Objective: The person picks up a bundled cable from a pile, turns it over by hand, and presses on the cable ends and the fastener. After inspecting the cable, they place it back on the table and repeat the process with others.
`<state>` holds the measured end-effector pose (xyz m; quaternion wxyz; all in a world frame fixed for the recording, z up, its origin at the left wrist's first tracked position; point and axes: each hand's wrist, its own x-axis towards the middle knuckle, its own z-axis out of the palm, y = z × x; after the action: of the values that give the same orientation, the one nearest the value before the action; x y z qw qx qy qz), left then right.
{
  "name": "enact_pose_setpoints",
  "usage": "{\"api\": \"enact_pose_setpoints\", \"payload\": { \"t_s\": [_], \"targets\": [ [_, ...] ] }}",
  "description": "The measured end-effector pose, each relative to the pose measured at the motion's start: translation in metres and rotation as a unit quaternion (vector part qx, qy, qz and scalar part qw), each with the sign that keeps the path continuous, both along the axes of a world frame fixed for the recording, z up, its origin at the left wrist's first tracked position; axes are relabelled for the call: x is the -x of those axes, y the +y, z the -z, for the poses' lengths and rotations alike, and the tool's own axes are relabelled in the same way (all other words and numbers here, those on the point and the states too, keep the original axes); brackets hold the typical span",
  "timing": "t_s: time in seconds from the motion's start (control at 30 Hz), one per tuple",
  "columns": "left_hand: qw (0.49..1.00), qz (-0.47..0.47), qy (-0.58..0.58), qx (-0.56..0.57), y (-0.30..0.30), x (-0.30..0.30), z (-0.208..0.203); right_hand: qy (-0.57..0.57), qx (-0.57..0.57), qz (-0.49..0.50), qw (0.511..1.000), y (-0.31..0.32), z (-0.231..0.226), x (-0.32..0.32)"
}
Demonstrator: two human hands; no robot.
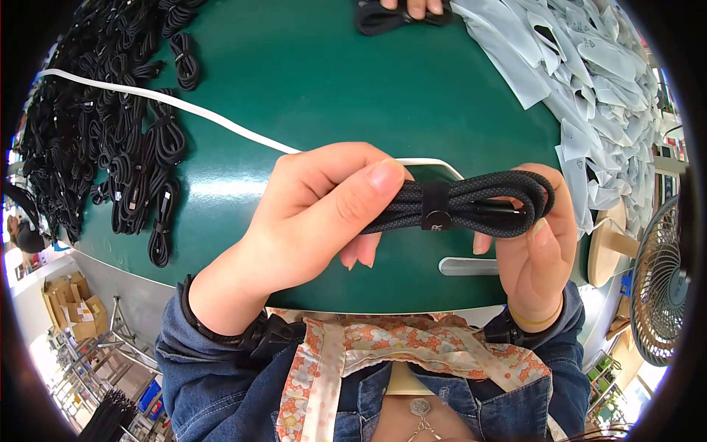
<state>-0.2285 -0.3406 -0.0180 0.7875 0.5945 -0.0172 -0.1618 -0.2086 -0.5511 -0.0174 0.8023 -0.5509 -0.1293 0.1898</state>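
Between my hands, above the near part of the green table [361, 96], is a coiled black braided cable [471, 200] with a black strap round its middle. My left hand [324, 210] grips its left end, thumb on top. At the right end, the fingers of my right hand [541, 236] close on the cable's loops. A connector with a metal tip shows inside the coil. Behind my hands a white cord [213, 118] runs across the table from the left. Under the coil, near the table's front edge, lies a pale rounded flat strip [468, 267].
A big heap of coiled black cables [96, 125] covers the left side. Translucent grey plastic bags [589, 81] are piled at the right. Another person's hand [414, 7] rests on a black cable bundle [390, 20] at the far edge. A fan [663, 280] stands at the right.
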Motion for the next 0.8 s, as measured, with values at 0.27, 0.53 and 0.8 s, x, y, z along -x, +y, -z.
{"api": "enact_pose_setpoints", "payload": {
  "t_s": [0.27,0.53,0.8],
  "targets": [
    [0.999,-0.022,-0.031,-0.028,-0.002,0.002,0.002,0.015,-0.003,-0.001,1.000,0.001,-0.001,0.001],
    [0.986,-0.021,-0.142,-0.081,-0.004,-0.002,-0.005,-0.004,0.012,0.004,1.000,0.002,-0.007,0.003],
    [0.921,-0.164,-0.291,-0.200,0.000,-0.009,0.001,-0.154,0.247,-0.161,0.943,-0.007,-0.009,-0.011]
  ]
}}
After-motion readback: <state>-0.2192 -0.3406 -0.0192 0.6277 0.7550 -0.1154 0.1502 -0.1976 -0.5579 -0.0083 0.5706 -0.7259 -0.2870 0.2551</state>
